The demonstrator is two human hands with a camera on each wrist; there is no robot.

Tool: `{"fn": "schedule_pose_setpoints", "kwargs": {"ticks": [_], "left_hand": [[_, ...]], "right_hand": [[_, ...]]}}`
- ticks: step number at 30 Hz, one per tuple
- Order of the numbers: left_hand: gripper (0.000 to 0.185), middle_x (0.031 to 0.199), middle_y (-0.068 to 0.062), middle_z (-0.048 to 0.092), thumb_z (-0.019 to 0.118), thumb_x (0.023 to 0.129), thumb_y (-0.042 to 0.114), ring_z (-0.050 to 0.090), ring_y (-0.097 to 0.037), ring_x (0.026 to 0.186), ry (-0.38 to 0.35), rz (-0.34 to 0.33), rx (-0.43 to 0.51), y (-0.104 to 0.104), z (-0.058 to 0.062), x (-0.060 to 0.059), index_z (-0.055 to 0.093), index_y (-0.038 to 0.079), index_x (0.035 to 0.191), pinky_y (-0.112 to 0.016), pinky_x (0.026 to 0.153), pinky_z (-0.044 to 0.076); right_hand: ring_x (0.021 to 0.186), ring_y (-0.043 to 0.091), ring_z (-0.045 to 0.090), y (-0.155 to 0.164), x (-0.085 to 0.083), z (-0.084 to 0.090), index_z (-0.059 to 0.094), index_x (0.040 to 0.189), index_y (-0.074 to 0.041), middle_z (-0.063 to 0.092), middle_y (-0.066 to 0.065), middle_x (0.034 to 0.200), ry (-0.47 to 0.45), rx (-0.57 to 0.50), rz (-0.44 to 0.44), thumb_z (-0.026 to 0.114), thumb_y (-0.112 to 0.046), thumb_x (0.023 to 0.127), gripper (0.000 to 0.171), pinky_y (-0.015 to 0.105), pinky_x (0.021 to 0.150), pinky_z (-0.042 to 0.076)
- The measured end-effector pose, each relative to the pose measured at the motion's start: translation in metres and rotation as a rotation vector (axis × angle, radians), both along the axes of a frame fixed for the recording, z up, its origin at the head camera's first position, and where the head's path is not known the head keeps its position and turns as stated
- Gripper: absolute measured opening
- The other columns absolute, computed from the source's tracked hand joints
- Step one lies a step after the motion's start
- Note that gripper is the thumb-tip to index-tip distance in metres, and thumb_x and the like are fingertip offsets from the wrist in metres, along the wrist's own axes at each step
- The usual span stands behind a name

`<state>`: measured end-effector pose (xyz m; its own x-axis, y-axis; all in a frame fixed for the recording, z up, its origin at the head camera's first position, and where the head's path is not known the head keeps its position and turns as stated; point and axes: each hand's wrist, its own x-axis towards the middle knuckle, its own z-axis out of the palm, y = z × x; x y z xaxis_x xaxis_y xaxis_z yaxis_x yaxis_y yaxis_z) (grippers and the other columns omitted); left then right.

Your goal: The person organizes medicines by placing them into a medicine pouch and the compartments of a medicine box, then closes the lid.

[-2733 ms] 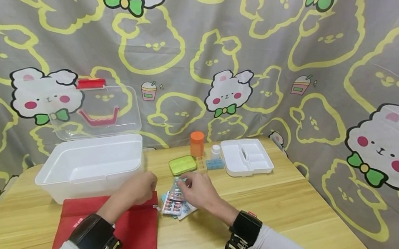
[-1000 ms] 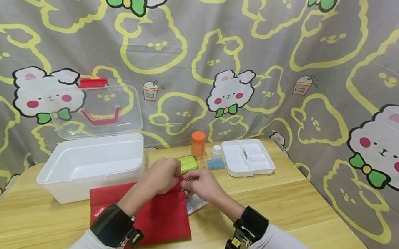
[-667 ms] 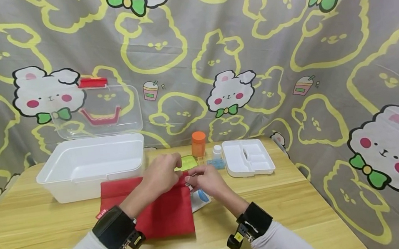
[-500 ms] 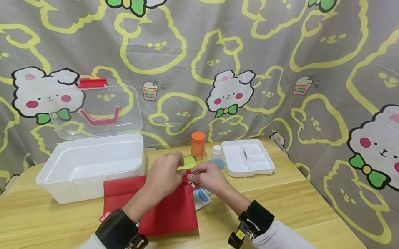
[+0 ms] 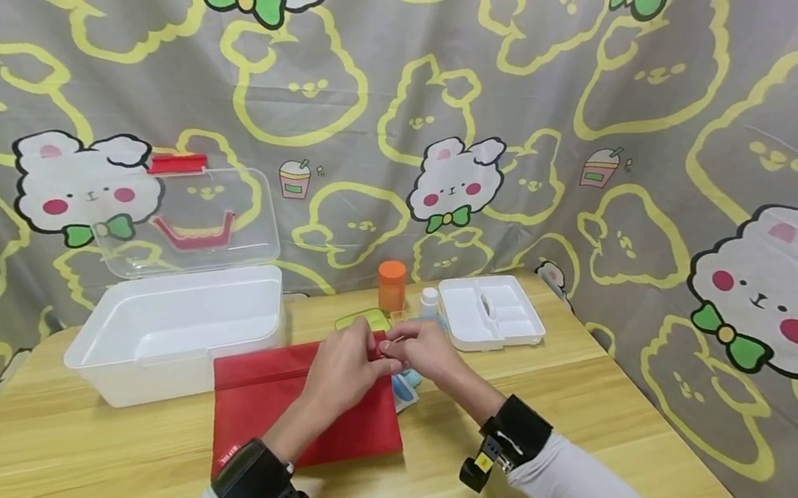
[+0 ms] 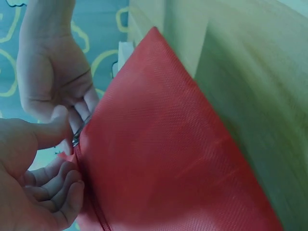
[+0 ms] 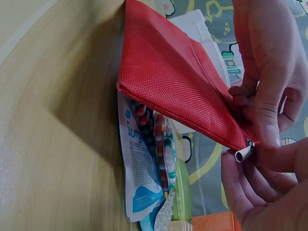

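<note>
A red zip pouch (image 5: 282,399) is lifted at its right end over medicine packets. My left hand (image 5: 343,370) grips its zipped edge near the far right corner, thumb pointing toward the other hand. At that corner my right hand (image 5: 427,350) pinches the pouch beside the metal zip pull (image 7: 244,154). The fingers of both hands meet there, as the left wrist view also shows. Under the raised end, in the right wrist view, lie a white-and-blue sachet (image 7: 139,163) and capsule blister packs (image 7: 166,149). From the head view the pouch and hands mostly cover these.
Behind the pouch stands a white box (image 5: 175,329) with its clear lid raised. A green case (image 5: 363,321), an orange bottle (image 5: 392,285), a small white bottle (image 5: 429,300) and a white divided tray (image 5: 491,313) line the table's back. A patterned curtain hangs behind.
The pouch has moved right, covering most of the packets. My right hand went from the blister packs to the pouch's corner. Lately my left hand shifted closer to it, its thumb stretching out.
</note>
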<state>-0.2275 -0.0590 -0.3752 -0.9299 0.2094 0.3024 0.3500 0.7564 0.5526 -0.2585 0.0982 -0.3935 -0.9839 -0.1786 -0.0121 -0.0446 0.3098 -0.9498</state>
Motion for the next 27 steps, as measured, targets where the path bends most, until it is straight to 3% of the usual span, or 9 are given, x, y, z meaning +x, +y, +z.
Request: {"fn": "schedule_pose_setpoints", "kwargs": {"ticks": [5, 16, 21, 27], "left_hand": [[0.045, 0.067, 0.001, 0.052, 0.092, 0.073, 0.031, 0.05, -0.012, 0.059, 0.017, 0.006, 0.009, 0.0053, -0.0047, -0.0011, 0.055, 0.009, 0.088, -0.026, 0.052, 0.041], [0.027, 0.067, 0.003, 0.054, 0.082, 0.083, 0.012, 0.05, -0.01, 0.058, 0.071, -0.028, 0.008, 0.0043, -0.0065, -0.0022, 0.057, 0.009, 0.089, -0.024, 0.052, 0.042], [0.027, 0.067, 0.002, 0.055, 0.082, 0.083, 0.012, 0.05, -0.011, 0.058, 0.049, -0.027, 0.014, 0.0049, -0.0061, -0.0013, 0.056, 0.008, 0.09, -0.025, 0.052, 0.042], [0.043, 0.073, 0.0, 0.054, 0.089, 0.077, 0.024, 0.051, -0.013, 0.063, 0.013, -0.001, 0.014, 0.0095, -0.0082, -0.0007, 0.054, 0.008, 0.095, -0.026, 0.055, 0.043]], "right_hand": [[0.067, 0.013, 0.062, 0.0011, 0.0006, 0.0024, 0.078, 0.099, -0.003, 0.07, -0.001, 0.077, 0.003, 0.033, -0.011, 0.072, -0.017, 0.09, 0.017, 0.027, 0.064, 0.055], [0.064, 0.011, 0.071, -0.0005, -0.0004, 0.004, 0.076, 0.103, 0.003, 0.076, 0.009, 0.084, -0.039, -0.049, 0.005, 0.068, -0.01, 0.092, 0.018, 0.032, 0.068, 0.064], [0.065, 0.012, 0.071, 0.0001, -0.0011, 0.0022, 0.076, 0.103, 0.003, 0.076, 0.01, 0.086, -0.049, -0.062, -0.001, 0.069, -0.01, 0.091, 0.019, 0.032, 0.068, 0.064], [0.069, 0.01, 0.069, 0.0005, -0.0014, 0.0028, 0.078, 0.101, 0.0, 0.076, 0.006, 0.087, -0.045, -0.03, -0.025, 0.071, -0.014, 0.089, 0.019, 0.025, 0.066, 0.06]]}}
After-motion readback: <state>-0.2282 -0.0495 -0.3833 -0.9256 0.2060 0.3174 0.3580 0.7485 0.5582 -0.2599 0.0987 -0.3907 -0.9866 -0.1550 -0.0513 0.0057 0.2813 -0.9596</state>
